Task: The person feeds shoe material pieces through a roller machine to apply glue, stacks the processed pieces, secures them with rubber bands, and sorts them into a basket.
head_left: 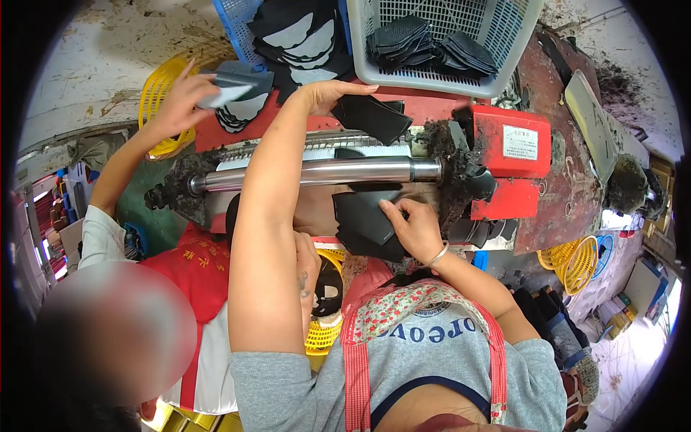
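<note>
My left hand (327, 95) reaches over the machine's metal roller (324, 173), holding fanned black pieces (373, 121) at its far side. One digit lies stretched along their upper edge; the other fingers are mostly hidden. On the near side of the roller, my right hand (416, 229), with a bracelet at the wrist, grips a stack of flat black pieces (363, 219). Its thumb presses on top and its other fingers are curled. The stack's far edge lies close to the roller.
At the left, a co-worker's hand (188, 101) holds dark and white pieces; the other hand (306, 270) is beside my left arm. A pale basket (439, 85) holds black pieces beyond the machine. A red housing (504, 147) stands right; yellow baskets (576, 263) lie below.
</note>
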A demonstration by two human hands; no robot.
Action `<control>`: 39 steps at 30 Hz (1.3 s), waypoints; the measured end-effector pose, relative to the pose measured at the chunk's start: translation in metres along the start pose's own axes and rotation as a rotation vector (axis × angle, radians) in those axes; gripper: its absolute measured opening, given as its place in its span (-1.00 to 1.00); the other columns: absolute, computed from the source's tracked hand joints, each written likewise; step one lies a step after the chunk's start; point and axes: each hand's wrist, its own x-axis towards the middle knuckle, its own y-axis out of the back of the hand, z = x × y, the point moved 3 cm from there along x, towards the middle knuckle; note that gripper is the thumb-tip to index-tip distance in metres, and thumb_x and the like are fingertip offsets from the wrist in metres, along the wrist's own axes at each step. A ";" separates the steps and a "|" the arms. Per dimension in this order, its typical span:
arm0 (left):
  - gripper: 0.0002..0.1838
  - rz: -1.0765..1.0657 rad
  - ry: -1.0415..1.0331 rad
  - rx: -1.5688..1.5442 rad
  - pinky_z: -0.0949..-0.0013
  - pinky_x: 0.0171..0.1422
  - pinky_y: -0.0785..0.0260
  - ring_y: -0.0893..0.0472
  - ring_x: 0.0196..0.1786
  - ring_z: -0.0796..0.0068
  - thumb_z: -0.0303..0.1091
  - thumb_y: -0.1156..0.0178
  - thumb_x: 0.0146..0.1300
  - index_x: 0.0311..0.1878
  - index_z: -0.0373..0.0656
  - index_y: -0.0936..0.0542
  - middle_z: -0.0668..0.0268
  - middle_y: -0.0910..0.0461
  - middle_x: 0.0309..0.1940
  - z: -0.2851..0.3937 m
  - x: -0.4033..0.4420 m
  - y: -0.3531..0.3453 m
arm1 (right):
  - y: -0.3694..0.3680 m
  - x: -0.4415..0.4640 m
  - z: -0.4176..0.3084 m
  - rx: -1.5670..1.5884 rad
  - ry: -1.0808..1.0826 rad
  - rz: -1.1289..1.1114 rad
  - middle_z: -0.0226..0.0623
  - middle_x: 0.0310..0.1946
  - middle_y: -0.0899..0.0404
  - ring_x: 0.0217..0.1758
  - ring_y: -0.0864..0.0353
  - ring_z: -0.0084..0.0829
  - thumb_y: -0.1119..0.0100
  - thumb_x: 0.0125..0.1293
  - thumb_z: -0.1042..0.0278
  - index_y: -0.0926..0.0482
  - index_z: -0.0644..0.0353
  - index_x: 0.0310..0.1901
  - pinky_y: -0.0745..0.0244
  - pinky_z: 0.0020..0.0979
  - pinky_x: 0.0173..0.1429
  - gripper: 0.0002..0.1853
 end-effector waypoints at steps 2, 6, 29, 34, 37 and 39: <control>-0.29 0.015 -0.022 -0.002 0.26 0.06 -0.33 -0.53 -0.04 0.34 0.29 -0.35 -0.09 -0.06 -0.15 -0.62 0.18 -0.61 -0.13 -0.002 0.005 0.003 | 0.002 -0.005 0.002 0.012 0.074 -0.005 0.02 -0.65 -0.48 -0.51 -0.51 0.02 -0.21 0.19 0.00 -0.56 0.34 -0.50 -0.38 -0.16 -0.39 -0.55; -0.29 0.037 -0.037 0.000 0.26 0.06 -0.33 -0.54 -0.05 0.34 0.29 -0.35 -0.10 -0.06 -0.14 -0.62 0.18 -0.61 -0.13 -0.005 0.007 0.003 | 0.003 -0.006 0.000 -0.033 0.143 0.001 0.03 -0.63 -0.50 -0.50 -0.52 0.02 -0.21 0.18 -0.03 -0.57 0.32 -0.50 -0.39 -0.14 -0.36 -0.54; -0.28 0.036 0.018 0.009 0.35 0.07 -0.36 -0.58 -0.07 0.40 0.33 -0.31 -0.08 -0.07 -0.16 -0.62 0.23 -0.64 -0.18 0.003 0.008 0.006 | 0.004 0.001 -0.004 0.031 0.020 -0.019 0.01 -0.59 -0.56 -0.47 -0.59 -0.06 -0.28 0.12 -0.01 -0.58 0.32 -0.50 -0.45 -0.22 -0.33 -0.56; -0.28 0.059 0.035 0.010 0.36 0.06 -0.37 -0.59 -0.07 0.41 0.35 -0.27 -0.04 -0.07 -0.16 -0.63 0.23 -0.65 -0.19 0.005 0.009 0.009 | 0.006 -0.003 -0.002 0.079 0.023 -0.050 -0.02 -0.57 -0.57 -0.44 -0.59 -0.09 -0.33 0.08 0.00 -0.59 0.31 -0.46 -0.44 -0.21 -0.30 -0.57; -0.28 0.036 0.021 -0.001 0.38 0.06 -0.38 -0.60 -0.09 0.44 0.34 -0.27 -0.03 -0.07 -0.16 -0.63 0.24 -0.65 -0.18 0.005 0.011 0.008 | 0.003 -0.005 0.000 0.010 0.081 -0.022 -0.04 -0.59 -0.56 -0.45 -0.60 -0.14 -0.35 0.06 -0.02 -0.59 0.32 -0.46 -0.44 -0.22 -0.28 -0.55; -0.29 0.026 0.023 -0.002 0.40 0.05 -0.38 -0.61 -0.10 0.45 0.33 -0.26 -0.02 -0.07 -0.16 -0.63 0.24 -0.65 -0.18 0.005 0.013 0.007 | 0.003 0.001 -0.004 -0.092 0.022 -0.023 -0.06 -0.60 -0.55 -0.46 -0.61 -0.16 -0.34 0.06 0.00 -0.59 0.32 -0.46 -0.45 -0.23 -0.27 -0.57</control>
